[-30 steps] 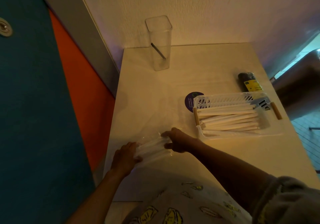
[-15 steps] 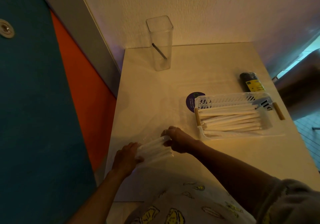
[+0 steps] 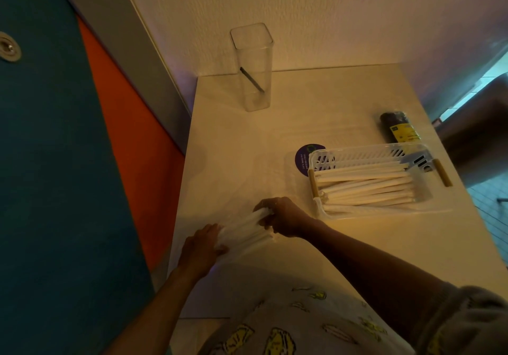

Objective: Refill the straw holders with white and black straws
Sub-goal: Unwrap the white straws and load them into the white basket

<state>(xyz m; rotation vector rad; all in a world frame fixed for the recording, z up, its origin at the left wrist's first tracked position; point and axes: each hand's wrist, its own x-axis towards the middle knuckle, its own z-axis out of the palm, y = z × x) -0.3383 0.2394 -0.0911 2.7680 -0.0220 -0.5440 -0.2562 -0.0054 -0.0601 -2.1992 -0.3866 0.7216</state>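
Where the pale table meets a textured white wall, we note dim, yellowish lighting and a teal and orange panel running along the left edge. A tiled floor shows at far right. At the back of the table stands a tall clear holder, upright, with one black straw leaning inside it. Toward the right sits a white slatted basket with white straws lying lengthwise in it. A round purple sticker lies partly under its left end. Just behind the basket lies a dark pack with a yellow label.

At the near left edge, we record a bundle of white straws held between both hands. The left hand grips one end, fingers curled over it. The right hand grips the other end likewise. The right forearm crosses the near table and covers part of it.
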